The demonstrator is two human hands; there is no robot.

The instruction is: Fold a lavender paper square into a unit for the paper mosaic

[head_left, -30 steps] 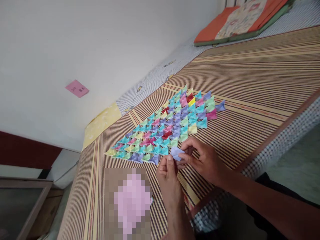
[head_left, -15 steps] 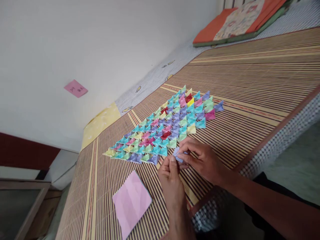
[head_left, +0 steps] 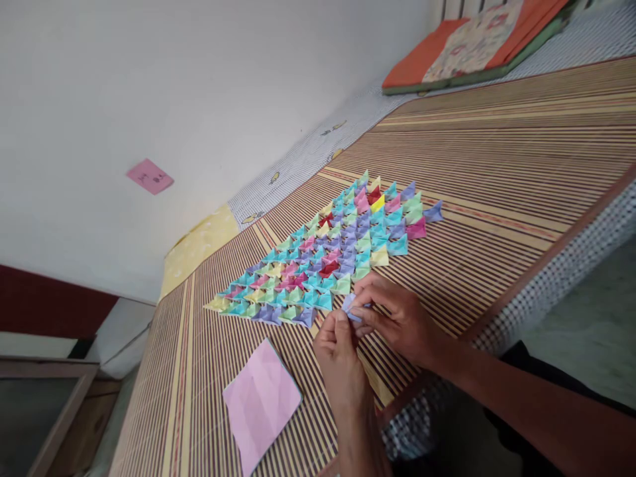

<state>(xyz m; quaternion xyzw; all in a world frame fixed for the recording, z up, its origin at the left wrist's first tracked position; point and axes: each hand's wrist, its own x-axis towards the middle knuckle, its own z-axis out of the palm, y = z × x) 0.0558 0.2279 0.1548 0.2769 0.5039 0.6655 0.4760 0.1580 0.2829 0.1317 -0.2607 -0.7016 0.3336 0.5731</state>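
Observation:
A small lavender piece of folded paper is pinched between my two hands, above the striped mat. My left hand grips its near left edge with thumb and fingers. From the right, my right hand closes on the other side, its fingers covering part of the paper. Just beyond the hands lie many small folded paper pieces in rows, in turquoise, green, purple, pink, red and yellow. A stack of pink paper sheets rests left of my left hand.
The striped mat covers a bed whose checked edge runs along the right. A folded orange and floral blanket lies at the far right. A pink note is on the white wall.
Both hands stay in nearly the same place. The right fingers have shifted slightly on the lavender paper, and less of it shows now.

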